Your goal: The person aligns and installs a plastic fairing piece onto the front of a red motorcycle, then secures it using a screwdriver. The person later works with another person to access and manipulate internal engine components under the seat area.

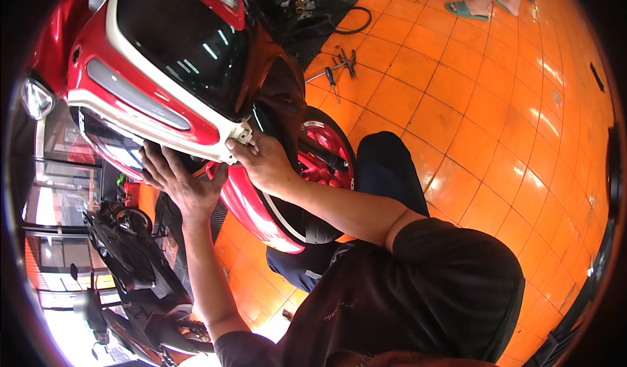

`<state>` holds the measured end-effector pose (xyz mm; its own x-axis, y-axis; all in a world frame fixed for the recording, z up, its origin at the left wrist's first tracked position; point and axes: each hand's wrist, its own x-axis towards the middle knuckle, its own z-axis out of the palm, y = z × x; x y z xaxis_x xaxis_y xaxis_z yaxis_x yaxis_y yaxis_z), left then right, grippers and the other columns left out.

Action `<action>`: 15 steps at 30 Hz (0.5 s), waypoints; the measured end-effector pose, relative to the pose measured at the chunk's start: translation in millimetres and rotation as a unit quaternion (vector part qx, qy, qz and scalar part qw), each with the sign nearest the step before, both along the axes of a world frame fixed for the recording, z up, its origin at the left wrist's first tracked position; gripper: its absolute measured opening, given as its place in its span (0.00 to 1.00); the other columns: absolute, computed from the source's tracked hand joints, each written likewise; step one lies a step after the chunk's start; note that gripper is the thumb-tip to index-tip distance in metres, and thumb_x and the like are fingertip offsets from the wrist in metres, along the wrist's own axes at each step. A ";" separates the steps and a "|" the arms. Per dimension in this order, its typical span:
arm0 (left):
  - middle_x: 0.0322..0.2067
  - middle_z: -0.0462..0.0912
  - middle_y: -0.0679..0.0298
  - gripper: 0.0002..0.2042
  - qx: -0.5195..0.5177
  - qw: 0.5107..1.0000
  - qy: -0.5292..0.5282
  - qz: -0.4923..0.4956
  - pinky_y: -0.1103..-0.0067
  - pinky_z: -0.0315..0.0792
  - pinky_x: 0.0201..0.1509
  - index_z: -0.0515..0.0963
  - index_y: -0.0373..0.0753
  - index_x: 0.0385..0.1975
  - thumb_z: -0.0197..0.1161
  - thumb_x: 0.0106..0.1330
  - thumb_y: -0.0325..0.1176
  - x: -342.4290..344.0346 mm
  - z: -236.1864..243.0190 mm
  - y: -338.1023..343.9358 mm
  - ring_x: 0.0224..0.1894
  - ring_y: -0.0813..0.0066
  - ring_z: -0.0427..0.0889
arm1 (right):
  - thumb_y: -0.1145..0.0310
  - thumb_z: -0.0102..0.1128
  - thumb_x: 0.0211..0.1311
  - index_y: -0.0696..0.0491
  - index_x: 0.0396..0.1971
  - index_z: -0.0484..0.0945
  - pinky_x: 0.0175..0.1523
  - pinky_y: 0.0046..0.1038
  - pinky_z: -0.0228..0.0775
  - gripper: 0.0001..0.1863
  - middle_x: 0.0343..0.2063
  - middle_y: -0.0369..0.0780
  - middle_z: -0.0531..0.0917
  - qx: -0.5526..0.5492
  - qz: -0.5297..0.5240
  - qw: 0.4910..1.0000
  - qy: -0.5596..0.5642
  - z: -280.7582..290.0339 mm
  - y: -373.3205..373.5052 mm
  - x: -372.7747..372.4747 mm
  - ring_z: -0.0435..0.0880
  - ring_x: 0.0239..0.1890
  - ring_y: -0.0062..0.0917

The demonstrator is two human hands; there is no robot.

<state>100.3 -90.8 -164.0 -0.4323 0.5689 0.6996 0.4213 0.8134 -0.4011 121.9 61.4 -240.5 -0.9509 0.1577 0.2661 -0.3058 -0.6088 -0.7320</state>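
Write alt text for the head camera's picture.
A person's right hand pinches the end of a red-and-white scooter body panel; the left hand, fingers spread, is at its edge. A screwdriver lies on orange floor tiles; a black motorcycle stands lower left.

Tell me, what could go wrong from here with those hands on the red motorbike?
Cracking: the right fingers pinch the end of the white trim, so a hard twist or pull might split it.
Pinching: the left fingers are spread along the trim's near edge and could get nipped if it shifts suddenly.
Tripping: a screwdriver lies loose on the shiny orange tiles, so someone stepping there might slip.
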 end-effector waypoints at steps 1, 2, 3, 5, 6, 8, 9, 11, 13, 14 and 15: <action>0.69 0.47 0.41 0.58 -0.004 1.000 -0.002 0.007 0.43 0.39 0.69 0.47 0.41 0.71 0.69 0.43 0.64 1.1 0.1 -0.3 0.71 0.38 0.43 | 0.66 0.54 0.69 0.60 0.58 0.66 0.48 0.26 0.72 0.22 0.44 0.45 0.82 0.044 0.020 0.999 -0.022 4.5 9.4 3.6 0.81 0.44 0.21; 0.69 0.46 0.42 0.58 -0.007 1.000 -0.003 0.015 0.43 0.39 0.69 0.47 0.41 0.71 0.68 0.43 0.65 2.3 0.9 0.5 0.71 0.37 0.43 | 0.66 0.54 0.69 0.60 0.58 0.66 0.48 0.26 0.72 0.22 0.43 0.45 0.82 0.027 0.016 0.999 -0.007 2.8 10.2 2.7 0.81 0.44 0.21; 0.69 0.46 0.42 0.58 -0.006 1.000 -0.010 0.007 0.43 0.39 0.69 0.48 0.41 0.71 0.69 0.43 0.67 1.6 -0.4 5.1 0.71 0.38 0.42 | 0.66 0.53 0.69 0.60 0.58 0.66 0.48 0.26 0.72 0.22 0.43 0.45 0.82 0.013 0.009 1.000 0.007 -3.1 9.7 0.4 0.80 0.44 0.21; 0.69 0.46 0.42 0.59 -0.017 1.000 -0.002 -0.005 0.44 0.39 0.69 0.48 0.42 0.71 0.69 0.42 0.68 -1.8 -0.7 6.3 0.71 0.38 0.43 | 0.65 0.52 0.70 0.60 0.59 0.64 0.48 0.28 0.72 0.22 0.41 0.44 0.82 -0.017 -0.019 0.999 0.037 -14.6 -1.7 -7.8 0.80 0.42 0.22; 0.69 0.46 0.42 0.59 -0.023 1.000 0.002 -0.005 0.44 0.39 0.69 0.48 0.42 0.71 0.69 0.41 0.69 -2.6 -0.9 1.0 0.71 0.38 0.43 | 0.64 0.52 0.70 0.60 0.59 0.64 0.48 0.29 0.71 0.23 0.41 0.44 0.82 0.000 -0.014 0.999 0.030 -13.5 -1.3 -7.4 0.80 0.42 0.23; 0.69 0.46 0.42 0.61 -0.023 1.000 0.010 0.007 0.43 0.40 0.69 0.48 0.42 0.70 0.68 0.38 0.70 -4.5 -0.9 -3.2 0.71 0.38 0.43 | 0.63 0.51 0.70 0.59 0.59 0.64 0.47 0.30 0.71 0.23 0.40 0.45 0.82 0.034 -0.005 0.999 0.017 -12.1 1.7 -6.5 0.80 0.42 0.25; 0.69 0.47 0.42 0.61 -0.020 1.000 0.018 0.008 0.43 0.40 0.69 0.47 0.42 0.71 0.68 0.38 0.71 -6.6 -3.2 -0.7 0.71 0.38 0.44 | 0.63 0.51 0.70 0.58 0.59 0.64 0.47 0.30 0.71 0.23 0.40 0.45 0.82 0.022 -0.005 1.000 0.016 -11.0 2.5 -6.7 0.80 0.41 0.26; 0.69 0.48 0.42 0.62 -0.012 0.999 0.023 0.022 0.43 0.41 0.68 0.47 0.42 0.71 0.67 0.38 0.72 -6.9 -7.1 0.6 0.71 0.38 0.45 | 0.63 0.52 0.69 0.57 0.59 0.64 0.45 0.31 0.71 0.23 0.39 0.46 0.82 -0.003 -0.006 1.000 0.013 -9.8 3.1 -7.9 0.82 0.40 0.28; 0.68 0.49 0.42 0.62 -0.007 0.999 0.029 0.010 0.43 0.41 0.68 0.47 0.42 0.70 0.67 0.38 0.73 -7.3 -5.4 0.6 0.71 0.38 0.46 | 0.63 0.52 0.69 0.56 0.59 0.63 0.43 0.31 0.72 0.23 0.38 0.47 0.81 0.024 -0.013 0.999 0.016 -11.6 5.2 -9.6 0.83 0.38 0.30; 0.68 0.50 0.42 0.62 -0.004 0.999 0.032 0.004 0.43 0.41 0.68 0.47 0.42 0.70 0.67 0.38 0.73 -8.2 -3.7 0.9 0.71 0.39 0.47 | 0.64 0.52 0.69 0.56 0.59 0.63 0.43 0.31 0.72 0.23 0.37 0.47 0.81 0.038 -0.017 0.999 0.017 -12.3 5.6 -11.4 0.83 0.37 0.31; 0.68 0.51 0.41 0.63 -0.005 1.000 0.031 0.003 0.45 0.43 0.69 0.46 0.42 0.71 0.68 0.37 0.72 -8.0 -4.0 1.5 0.70 0.39 0.48 | 0.64 0.51 0.69 0.56 0.59 0.63 0.41 0.32 0.73 0.22 0.36 0.47 0.82 0.020 0.004 1.000 0.019 -11.2 7.5 -12.1 0.84 0.36 0.32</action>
